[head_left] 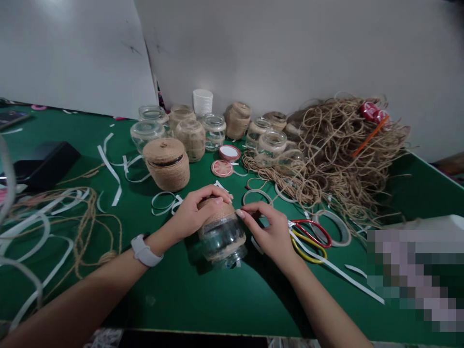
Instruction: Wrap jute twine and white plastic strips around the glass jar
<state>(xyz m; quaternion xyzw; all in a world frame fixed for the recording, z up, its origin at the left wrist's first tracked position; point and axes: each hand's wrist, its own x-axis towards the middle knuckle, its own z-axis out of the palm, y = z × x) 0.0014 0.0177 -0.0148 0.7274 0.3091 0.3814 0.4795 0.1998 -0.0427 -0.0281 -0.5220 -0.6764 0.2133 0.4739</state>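
A glass jar (pixel 223 240) lies tilted on the green table with its mouth toward me. Twine (pixel 218 213) is wound around the jar's base end. My left hand (pixel 197 210), with a grey watch on the wrist, is wrapped over that wound end and grips the jar. At the jar's right side my right hand (pixel 266 227) pinches a strand of twine between thumb and forefinger. The strand seems to run back to the large twine heap (pixel 340 145). Scissors (pixel 310 239) with red and yellow handles lie just right of my right hand.
Behind the hands stand a twine-covered lidded jar (pixel 167 166), several glass jars (pixel 214 131) and stacked white cups (pixel 203 102). Red-and-white lids (pixel 222 168) lie in the middle. A tape roll (pixel 335 228) is at right. Loose white strips (pixel 110 174) and a black object (pixel 45 164) lie at left.
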